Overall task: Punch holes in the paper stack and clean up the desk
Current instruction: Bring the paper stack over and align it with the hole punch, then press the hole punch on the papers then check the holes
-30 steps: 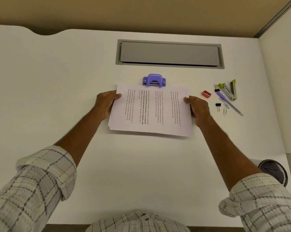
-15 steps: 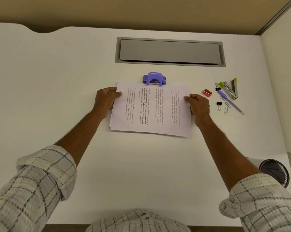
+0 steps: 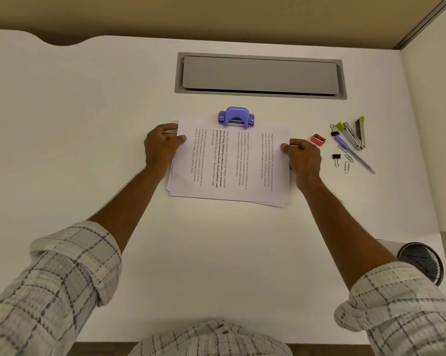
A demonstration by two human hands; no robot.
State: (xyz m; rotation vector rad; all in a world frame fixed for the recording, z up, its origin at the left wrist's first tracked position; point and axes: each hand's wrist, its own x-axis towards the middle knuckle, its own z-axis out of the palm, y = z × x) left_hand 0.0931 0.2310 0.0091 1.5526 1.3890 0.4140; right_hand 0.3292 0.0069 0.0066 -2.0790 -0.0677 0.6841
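On the desk, dead centre: stack (image 3: 232,165) is lying flat on the desk (image 3: 88,124) with its long side across. Its far edge is sitting right at the mouth of the purple punch (image 3: 236,117). Can't tell how deep it's going in.
Left hand (image 3: 161,147): gripping the stack's left edge near the far corner. Its thumb (image 3: 182,138) is pressing on top and the other fingers are curling round the edge, so it's pinching the paper.
Right hand (image 3: 304,156): doing the same on the right edge, thumb lying on top and fingers tucking under.
Sheets: fanning out a bit at the near corners, so not looking fully squared up.
Step, my guess: seating the stack in the punch. I'm not seeing any holes along the edges that are showing.
Next move: probably calling for the far edge going all the way into the slot, centred. After that, one hand would be letting go to press the punch top while the other is pinning the paper flat.
Watch for: those loose sheets sliding out of line, giving crooked holes.
Clutter on the right: stapler (image 3: 355,133), sharpener (image 3: 318,139), pen (image 3: 354,155) and clips (image 3: 335,158) are lying loose beside the right hand.
Cleanup: looking untouched so far, with a bin (image 3: 422,260) waiting off the desk's near right corner.
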